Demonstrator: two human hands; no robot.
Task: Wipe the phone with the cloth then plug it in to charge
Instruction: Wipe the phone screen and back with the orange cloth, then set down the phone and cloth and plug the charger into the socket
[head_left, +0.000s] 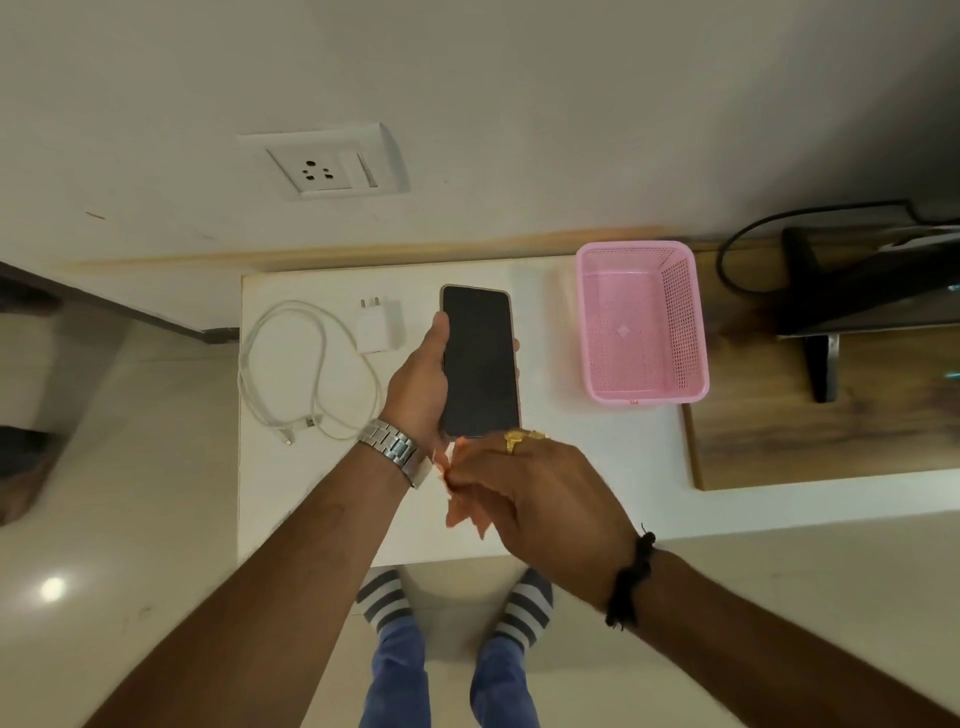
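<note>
1. While our left hand (418, 387) wraps the phone (480, 361) by its long edges, screen up and lifted over the worktop (597, 467), we're at the wipe step; charging hasn't started.
2. Right hand (540, 493) sits just below the phone's bottom edge, fingers closed around the bunched orange cloth (462, 499). Only a bit of cloth pokes out.
3. Spread the cloth flatter under the fingertips first; a wad gives poor contact.
4. Stroke bottom to top of the phone, full width, light pressure. Left thumb overlaps the phone's left edge, so shift it to clear that strip.
5. Keep the left grip firm, since a push from the cloth could slide the phone out.
6. Afterwards: adapter (382, 327) lies just left of the phone, cable (306, 371) coiled further left, wall socket (324, 166) above the phone. Cable looks detached from the adapter, though that's hard to confirm.
</note>
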